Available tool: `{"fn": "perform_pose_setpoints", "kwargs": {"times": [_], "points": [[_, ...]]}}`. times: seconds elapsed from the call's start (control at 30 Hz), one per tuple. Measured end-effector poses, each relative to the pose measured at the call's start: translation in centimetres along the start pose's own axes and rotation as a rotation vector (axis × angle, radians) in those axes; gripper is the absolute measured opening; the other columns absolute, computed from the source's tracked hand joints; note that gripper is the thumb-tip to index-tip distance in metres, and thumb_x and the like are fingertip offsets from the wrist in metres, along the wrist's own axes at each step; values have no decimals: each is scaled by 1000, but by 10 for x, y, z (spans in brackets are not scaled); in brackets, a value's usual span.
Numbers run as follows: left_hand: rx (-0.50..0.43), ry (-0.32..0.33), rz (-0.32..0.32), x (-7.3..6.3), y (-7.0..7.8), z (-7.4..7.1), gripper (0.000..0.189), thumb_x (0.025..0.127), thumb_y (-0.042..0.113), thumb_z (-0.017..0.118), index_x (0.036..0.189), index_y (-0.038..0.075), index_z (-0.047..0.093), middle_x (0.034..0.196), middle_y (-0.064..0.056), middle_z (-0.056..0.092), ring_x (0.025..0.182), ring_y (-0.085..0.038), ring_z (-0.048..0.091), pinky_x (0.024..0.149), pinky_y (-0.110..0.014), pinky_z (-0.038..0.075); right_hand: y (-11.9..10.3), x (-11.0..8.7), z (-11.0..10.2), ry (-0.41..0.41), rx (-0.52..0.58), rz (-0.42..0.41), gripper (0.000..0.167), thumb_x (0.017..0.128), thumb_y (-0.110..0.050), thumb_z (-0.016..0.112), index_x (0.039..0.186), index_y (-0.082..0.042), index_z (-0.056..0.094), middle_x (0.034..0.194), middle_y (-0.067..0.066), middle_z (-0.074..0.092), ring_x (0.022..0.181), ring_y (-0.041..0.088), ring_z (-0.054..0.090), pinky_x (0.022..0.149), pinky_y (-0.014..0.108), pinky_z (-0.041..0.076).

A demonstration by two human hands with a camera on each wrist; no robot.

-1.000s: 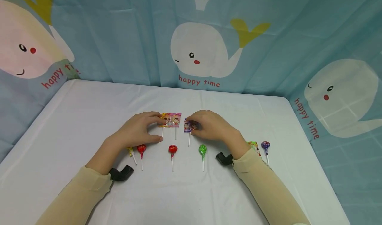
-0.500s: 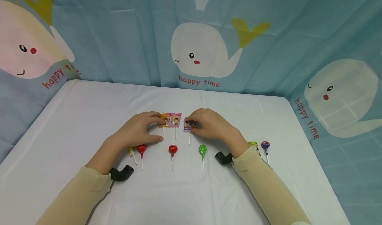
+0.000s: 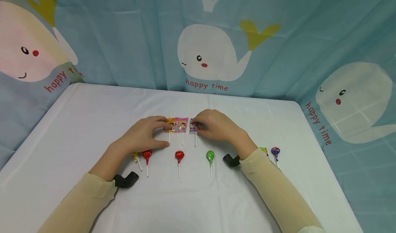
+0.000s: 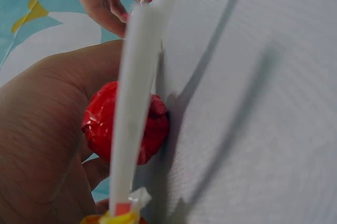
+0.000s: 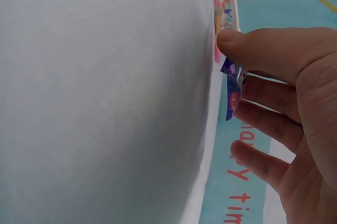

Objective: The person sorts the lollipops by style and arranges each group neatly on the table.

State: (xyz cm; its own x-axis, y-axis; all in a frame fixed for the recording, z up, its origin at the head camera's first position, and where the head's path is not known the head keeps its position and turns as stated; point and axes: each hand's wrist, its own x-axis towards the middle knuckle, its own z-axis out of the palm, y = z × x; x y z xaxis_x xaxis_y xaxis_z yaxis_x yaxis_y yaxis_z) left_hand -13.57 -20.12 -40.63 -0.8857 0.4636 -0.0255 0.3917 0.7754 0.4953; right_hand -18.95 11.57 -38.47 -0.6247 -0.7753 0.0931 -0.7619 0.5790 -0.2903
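A blue-green curtain [image 3: 136, 37], printed with whales and the words "happy time", backs the far edge of a white-covered table [image 3: 191, 205]. Two beige sleeves [image 3: 275, 191] slant in over the table, one from each side. The left hand [image 3: 140, 133] reaches toward the table's middle in a C-shaped arch: fingers bent over the yellow-orange wrapped lollipop [image 3: 174, 123], thumb tip beside its stick, thumb and index finger apart. The right hand [image 3: 218, 126], reaching inward from the right, pinches the purple-wrapped lollipop [image 3: 192, 125] between thumb and fingers; in the right wrist view the lower fingers fan loosely apart. A black fitting [image 3: 127, 179] projects at each wrist.

The flat-wrapped lollipops form a row lying closer to the far edge than the round ones, sticks toward the near side: yellow-orange at left, the pink-wrapped lollipop [image 3: 183, 124] against it, purple just beside across a narrow gap. A green-and-yellow wrapped lollipop [image 3: 264, 151], partly hidden by the right sleeve, lies toward the right edge, with a round purple lollipop [image 3: 275, 151] beyond it.

Round heads between the forearms: green lollipop [image 3: 210, 155], middle red lollipop [image 3: 179, 154], left red lollipop [image 3: 147, 154], well apart. Beside the last, toward the left edge, a yellow lollipop [image 3: 136, 156] lies tilted, partly covered by the left hand.
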Motion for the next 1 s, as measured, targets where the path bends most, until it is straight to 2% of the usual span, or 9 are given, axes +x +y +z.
{"fn": "perform_pose_setpoints", "kwargs": {"times": [0.53,1.0], "points": [[-2,6,9,-1,-1,1,60,88,47,90,141,25,75,159,-6,57,150,-36,48,122,-65,37,2,12,6,-23,-22,-21,37,99,-21,83,134,-11,77,129,1,75,124,20,66,112,38,51],[7,4,11,0,-3,1,59,87,47,90,140,25,75,158,-5,57,150,-35,48,122,-64,37,0,11,8,-31,-29,-24,42,100,-20,81,140,-11,74,131,3,73,126,22,65,113,39,51]]}}
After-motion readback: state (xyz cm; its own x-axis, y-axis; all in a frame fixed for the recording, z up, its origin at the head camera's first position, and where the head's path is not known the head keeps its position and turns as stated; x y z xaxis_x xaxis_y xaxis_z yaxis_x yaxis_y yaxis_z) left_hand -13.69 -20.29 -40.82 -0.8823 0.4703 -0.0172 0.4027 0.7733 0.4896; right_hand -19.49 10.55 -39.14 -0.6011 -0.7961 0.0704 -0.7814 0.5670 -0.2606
